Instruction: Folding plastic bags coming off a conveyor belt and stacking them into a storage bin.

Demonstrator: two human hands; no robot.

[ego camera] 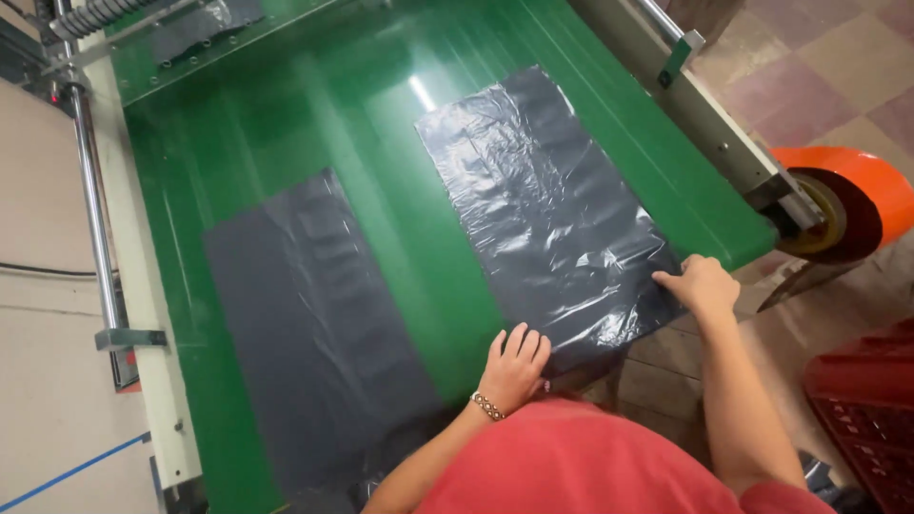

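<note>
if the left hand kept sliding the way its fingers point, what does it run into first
The left hand points up the green belt, its fingers already on the near edge of the crinkled dark plastic sheet. It would meet only more of that sheet; nothing else shows in that line.

Two dark grey plastic bags (547, 205) (314, 324) are laid flat, side by side, on the green conveyor belt (400, 171).

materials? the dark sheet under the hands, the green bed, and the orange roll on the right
Dark sheet: thin plastic film, glossy and crinkled, likely polyethylene. Both hands, left hand and right hand, rest on its near edge. Green bed: smooth, shiny belt, probably PVC or rubber. Orange roll: wound glossy film.
</note>
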